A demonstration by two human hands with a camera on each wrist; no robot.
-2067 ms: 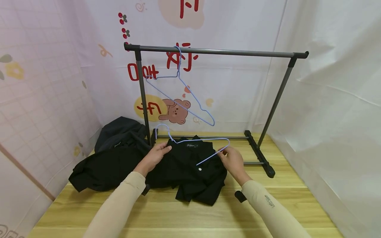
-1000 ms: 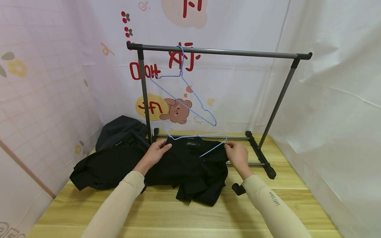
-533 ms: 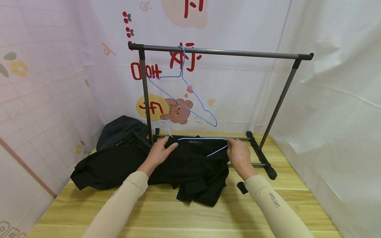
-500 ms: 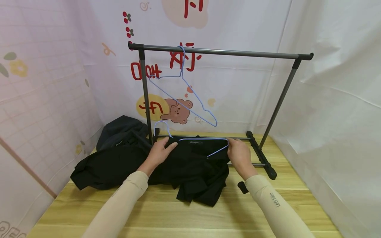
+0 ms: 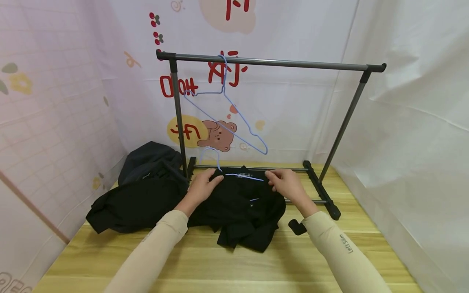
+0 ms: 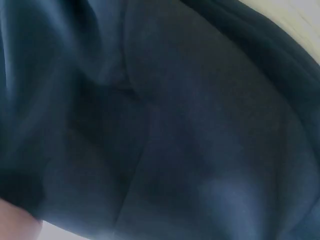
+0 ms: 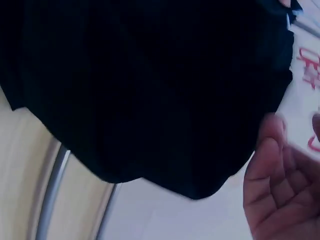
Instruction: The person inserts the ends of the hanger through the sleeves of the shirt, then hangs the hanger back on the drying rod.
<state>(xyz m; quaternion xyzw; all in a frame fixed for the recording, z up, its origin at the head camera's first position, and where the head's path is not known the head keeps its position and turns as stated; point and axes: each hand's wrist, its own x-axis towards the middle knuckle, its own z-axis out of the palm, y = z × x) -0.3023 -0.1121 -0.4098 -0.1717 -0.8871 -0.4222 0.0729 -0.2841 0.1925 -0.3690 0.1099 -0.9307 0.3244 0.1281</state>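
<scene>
A black shirt (image 5: 234, 207) with a collar label and a small white button lies bunched on the table in the head view. The left hand (image 5: 200, 187) grips its left shoulder, thumb on top, near the neck of a blue wire hanger (image 5: 244, 176). The hanger's hook rises above that hand; its right end goes out of sight under the cloth. At the right shoulder, the right hand (image 5: 287, 185) pinches the shirt's edge between thumb and fingers. Dark cloth fills most of both wrist views, with fingers (image 7: 265, 155) at its edge in the right one.
Behind the hands stands a grey clothes rack (image 5: 278, 63), a second blue hanger (image 5: 242, 116) hooked on its bar. A pile of dark clothes (image 5: 143, 199) lies to the left on the wooden table (image 5: 205, 268). Patterned white cloth (image 5: 300, 110) hangs behind.
The hanger's right end, outside the cloth before, is now covered by the shirt. Hook and left hand have shifted right. The right hand has moved slightly left, from the hanger's end to the shirt's edge.
</scene>
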